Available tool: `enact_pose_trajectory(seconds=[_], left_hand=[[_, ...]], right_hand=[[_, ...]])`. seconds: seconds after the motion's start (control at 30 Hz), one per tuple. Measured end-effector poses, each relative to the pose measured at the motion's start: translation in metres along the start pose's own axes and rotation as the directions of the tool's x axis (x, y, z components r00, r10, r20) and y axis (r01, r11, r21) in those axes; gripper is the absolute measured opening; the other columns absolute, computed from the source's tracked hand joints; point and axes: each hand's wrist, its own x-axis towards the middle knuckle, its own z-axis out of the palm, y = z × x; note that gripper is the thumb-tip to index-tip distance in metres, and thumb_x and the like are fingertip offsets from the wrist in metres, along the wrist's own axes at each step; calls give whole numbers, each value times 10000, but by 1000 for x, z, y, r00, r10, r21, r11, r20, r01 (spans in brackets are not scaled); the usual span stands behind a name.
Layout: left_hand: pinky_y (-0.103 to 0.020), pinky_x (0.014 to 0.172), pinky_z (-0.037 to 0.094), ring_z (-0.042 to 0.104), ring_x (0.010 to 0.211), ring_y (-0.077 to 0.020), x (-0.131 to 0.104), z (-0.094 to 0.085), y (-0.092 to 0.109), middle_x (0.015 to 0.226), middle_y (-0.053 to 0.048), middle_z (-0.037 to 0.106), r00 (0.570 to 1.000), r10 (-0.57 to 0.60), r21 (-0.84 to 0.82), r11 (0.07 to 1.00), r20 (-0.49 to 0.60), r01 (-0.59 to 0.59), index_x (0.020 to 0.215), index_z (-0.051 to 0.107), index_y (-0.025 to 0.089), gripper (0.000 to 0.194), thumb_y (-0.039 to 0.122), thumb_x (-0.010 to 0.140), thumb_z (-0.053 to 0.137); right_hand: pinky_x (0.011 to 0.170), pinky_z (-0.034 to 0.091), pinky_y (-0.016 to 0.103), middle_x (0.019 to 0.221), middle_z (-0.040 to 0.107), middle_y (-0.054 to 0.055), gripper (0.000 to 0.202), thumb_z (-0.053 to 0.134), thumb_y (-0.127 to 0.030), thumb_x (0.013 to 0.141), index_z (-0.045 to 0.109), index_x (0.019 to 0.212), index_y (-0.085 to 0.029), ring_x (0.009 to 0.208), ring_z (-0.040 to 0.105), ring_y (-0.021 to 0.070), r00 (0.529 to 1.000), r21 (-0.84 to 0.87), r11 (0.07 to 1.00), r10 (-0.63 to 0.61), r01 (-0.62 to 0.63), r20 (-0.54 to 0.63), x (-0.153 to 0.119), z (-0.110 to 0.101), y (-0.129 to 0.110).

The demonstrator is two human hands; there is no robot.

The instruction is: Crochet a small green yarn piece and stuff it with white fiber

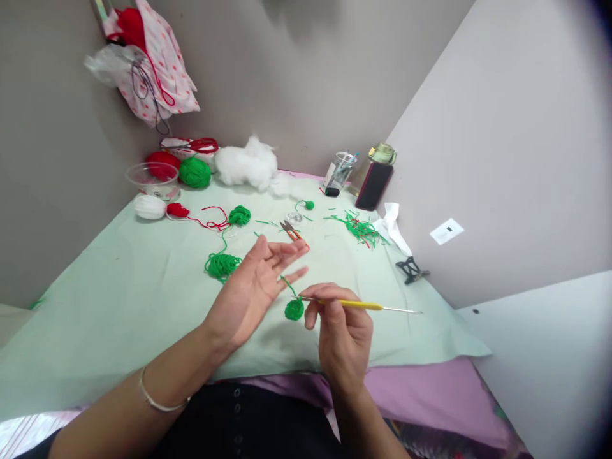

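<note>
My right hand [345, 331] is closed around a crochet hook [363, 305] with a yellow handle and metal ends. A small round green crochet piece [294, 310] hangs at the hook's left end, close to my right fingertips. A strand of green yarn [288, 285] rises from that piece toward my left hand [258, 284]. The left hand is open, palm turned up, fingers stretched to the right. Behind its fingers, partly covered, lie orange-handled thread snips [291, 231]. A loose heap of green yarn [222, 266] sits just left of the left hand.
A green yarn bundle [240, 215], white stuffing [246, 164], a plastic tub [153, 185] and a green yarn ball [195, 173] stand at the back left. Toward the right are a cup [340, 171], a phone [375, 186], yarn scraps [362, 229] and a black stand [411, 270].
</note>
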Motion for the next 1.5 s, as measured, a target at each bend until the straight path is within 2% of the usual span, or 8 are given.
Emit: enact_pose_trajectory(seconds=[0.1, 0.17, 0.23, 0.37, 0.5, 0.93, 1.2, 1.5], left_hand=[[-460, 1271, 301, 496, 1476, -298, 4, -5, -2, 1154, -95, 804, 989, 146, 257, 955, 38, -151, 511, 602, 230, 656, 652, 1006, 517], [-453, 1306, 188, 433, 1518, -307, -1, -11, -6, 1228, -92, 789, 975, 176, 516, 828, 135, -221, 585, 709, 243, 596, 617, 1013, 530], [-437, 1276, 237, 448, 1492, -312, -6, -15, -12, 1317, -81, 753, 978, 131, 602, 773, 160, -202, 874, 833, 260, 364, 547, 981, 636], [-358, 1020, 470, 655, 1127, -247, -9, -16, -22, 1165, -51, 768, 995, -57, 437, 899, 87, 13, 1122, 820, 281, 251, 431, 936, 741], [-286, 813, 473, 591, 831, -157, -8, -12, -23, 879, 4, 685, 995, -94, 283, 954, -24, 97, 1083, 839, 283, 250, 322, 837, 852], [-274, 800, 517, 620, 812, -141, -12, -10, -23, 821, 0, 672, 981, -190, 130, 972, -44, 194, 955, 796, 188, 251, 266, 752, 922], [-219, 764, 534, 630, 777, -102, -15, -6, -21, 847, 16, 645, 982, -182, 74, 980, -40, 185, 861, 763, 171, 120, 231, 825, 861], [-200, 711, 547, 672, 707, -99, -12, -15, -24, 809, 23, 649, 971, -232, -21, 973, -63, 231, 869, 744, 161, 103, 219, 858, 828]], right_hand=[[586, 523, 267, 971, 778, 21, 217, 540, -277, 1062, 746, 998, -251, 568, 609, 83, 998, -22, 999, -51, 50, -48, 2, 1, -3], [581, 525, 264, 981, 777, 21, 216, 536, -273, 1064, 743, 1004, -254, 569, 609, 82, 994, -38, 997, -77, 74, -82, 5, 0, -3], [574, 527, 266, 983, 774, 25, 206, 545, -269, 1059, 745, 1013, -254, 570, 608, 85, 990, -50, 994, -103, 99, -91, 6, 0, -2], [579, 528, 279, 993, 772, 29, 205, 548, -238, 1053, 752, 1044, -265, 601, 615, 97, 989, -63, 989, -135, 131, -67, 4, 1, -1], [582, 531, 290, 994, 769, 25, 210, 560, -211, 1041, 759, 1052, -277, 618, 620, 107, 985, -100, 983, -160, 153, -69, 4, 2, 0], [658, 546, 291, 856, 708, -6, 203, 575, -187, 1034, 765, 1037, -258, 658, 642, 110, 965, -334, 921, -245, 201, -97, 7, 2, 6], [675, 536, 293, 893, 722, -6, 204, 570, -210, 1042, 767, 1028, -263, 664, 649, 106, 979, -266, 950, -189, 162, -77, 5, -2, 5], [648, 527, 292, 978, 730, 15, 221, 552, -218, 1054, 768, 1054, -264, 690, 660, 105, 969, -167, 976, -172, 143, -177, 3, -8, 0]])
